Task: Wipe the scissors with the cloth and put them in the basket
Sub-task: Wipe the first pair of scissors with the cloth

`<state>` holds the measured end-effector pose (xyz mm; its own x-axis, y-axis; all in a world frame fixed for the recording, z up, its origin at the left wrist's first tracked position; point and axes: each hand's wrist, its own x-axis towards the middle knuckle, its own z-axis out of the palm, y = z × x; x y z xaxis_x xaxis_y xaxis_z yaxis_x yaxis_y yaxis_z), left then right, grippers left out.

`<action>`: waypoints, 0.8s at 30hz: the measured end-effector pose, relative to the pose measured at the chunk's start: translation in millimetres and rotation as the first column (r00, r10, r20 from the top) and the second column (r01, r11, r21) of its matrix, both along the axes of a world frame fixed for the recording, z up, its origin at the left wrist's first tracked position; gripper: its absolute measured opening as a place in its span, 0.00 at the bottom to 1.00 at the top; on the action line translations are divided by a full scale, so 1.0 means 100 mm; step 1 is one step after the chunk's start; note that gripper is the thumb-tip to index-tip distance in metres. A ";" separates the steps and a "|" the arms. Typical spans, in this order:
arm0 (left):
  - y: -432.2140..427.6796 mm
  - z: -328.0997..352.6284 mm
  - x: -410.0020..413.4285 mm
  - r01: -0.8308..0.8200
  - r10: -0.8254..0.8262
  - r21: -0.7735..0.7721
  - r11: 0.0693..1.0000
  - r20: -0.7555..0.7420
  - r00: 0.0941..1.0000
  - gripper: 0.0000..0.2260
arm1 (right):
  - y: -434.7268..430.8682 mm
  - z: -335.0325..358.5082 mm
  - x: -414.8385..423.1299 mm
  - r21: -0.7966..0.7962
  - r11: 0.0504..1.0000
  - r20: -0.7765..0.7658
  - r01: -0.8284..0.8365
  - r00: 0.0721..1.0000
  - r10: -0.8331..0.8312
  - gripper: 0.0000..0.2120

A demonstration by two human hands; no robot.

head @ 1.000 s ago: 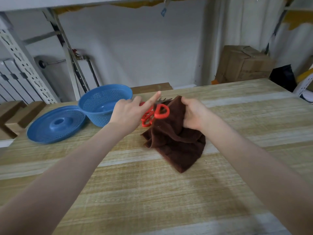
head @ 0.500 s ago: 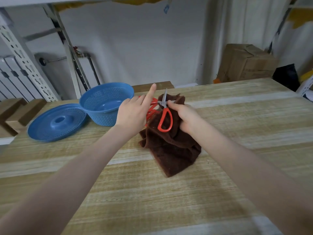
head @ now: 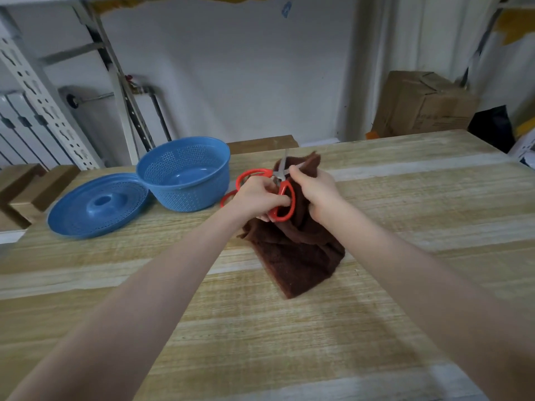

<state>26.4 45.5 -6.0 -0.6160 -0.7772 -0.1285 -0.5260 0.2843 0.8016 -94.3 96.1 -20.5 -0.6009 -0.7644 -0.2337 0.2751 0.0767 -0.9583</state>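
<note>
Red-handled scissors (head: 290, 198) stand upright in the middle of the wooden table, steel blades pointing up and away. My left hand (head: 256, 198) grips their handles with curled fingers. More red handle loops (head: 251, 172) show behind that hand; I cannot tell whether they belong to a second pair. My right hand (head: 315, 191) holds the bunched top of a dark brown cloth (head: 298, 256) and pinches it against the blades. The lower half of the cloth lies on the table. A blue perforated basket (head: 188, 195) stands just left of my hands.
A blue perforated lid (head: 98, 206) lies left of the basket, touching it. Wooden blocks (head: 26, 186) sit at the far left edge. Behind the table are a metal shelf frame (head: 37, 94), a cardboard box (head: 422, 105) and a black bag (head: 492, 125).
My left index finger, stretched out before, has curled round the handles. The scissors have turned from lying sideways to upright. Both hands have drawn closer together over the cloth.
</note>
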 end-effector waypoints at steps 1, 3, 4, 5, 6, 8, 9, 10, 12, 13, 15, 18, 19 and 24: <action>0.00 0.02 0.00 0.001 0.002 0.075 0.997 -0.030 1.000 0.03 | 0.03 0.02 0.00 -0.017 0.998 -0.014 -0.058 0.998 0.058 0.06; -0.03 0.06 0.02 -0.033 0.051 0.191 0.981 -0.089 0.995 0.05 | 0.07 0.04 -0.07 -0.047 0.987 -0.033 -0.154 0.988 0.153 0.07; -0.06 0.06 0.03 -0.061 0.082 0.203 0.977 -0.097 0.992 0.06 | 0.08 0.05 -0.13 -0.047 0.987 -0.051 -0.155 0.987 0.153 0.06; -0.10 0.04 0.04 -0.074 0.087 0.151 0.986 -0.077 0.993 0.07 | 0.10 0.06 -0.19 -0.040 0.991 -0.066 -0.129 0.990 0.126 0.05; -0.13 0.02 0.07 -0.074 0.078 0.072 0.995 -0.050 0.996 0.07 | 0.11 0.08 -0.25 -0.029 0.995 -0.082 -0.093 0.993 0.090 0.05; -0.16 0.01 0.11 -0.045 0.045 -0.069 0.997 -0.010 0.999 0.06 | 0.14 0.11 -0.34 -0.025 0.999 -0.136 -0.031 0.990 0.028 0.07; -0.16 0.03 0.12 -0.027 0.028 -0.121 0.992 0.007 1.000 0.05 | 0.16 0.13 -0.37 -0.036 0.999 -0.184 -0.004 0.983 -0.002 0.08; -0.16 0.04 0.12 -0.010 0.015 -0.169 0.985 0.025 1.000 0.04 | 0.17 0.15 -0.37 -0.059 0.998 -0.247 0.024 0.968 -0.038 0.11; -0.12 0.10 0.12 0.029 -0.021 -0.217 0.976 0.039 0.999 0.06 | 0.19 0.20 -0.35 -0.148 0.985 -0.393 0.088 0.909 -0.140 0.16; -0.11 0.12 0.12 0.043 -0.036 -0.198 0.979 0.038 0.999 0.09 | 0.19 0.22 -0.33 -0.204 0.973 -0.486 0.110 0.851 -0.198 0.18; -0.09 0.14 0.11 0.053 -0.051 -0.134 0.990 0.018 0.999 0.16 | 0.19 0.22 -0.25 -0.263 0.961 -0.672 0.087 0.698 -0.247 0.17; -0.06 0.12 0.10 0.091 -0.091 -0.140 0.986 0.004 0.996 0.21 | 0.13 0.11 -0.11 -0.127 0.992 -0.896 0.002 0.429 -0.116 0.15; -0.05 0.11 0.09 0.091 -0.092 -0.164 0.982 0.004 0.996 0.22 | 0.11 0.06 -0.09 -0.049 0.999 -0.933 0.020 0.356 -0.053 0.15; -0.06 0.08 0.09 0.064 -0.066 -0.275 0.959 0.004 0.998 0.23 | 0.08 0.00 -0.04 0.189 0.969 -0.927 0.159 0.353 0.123 0.17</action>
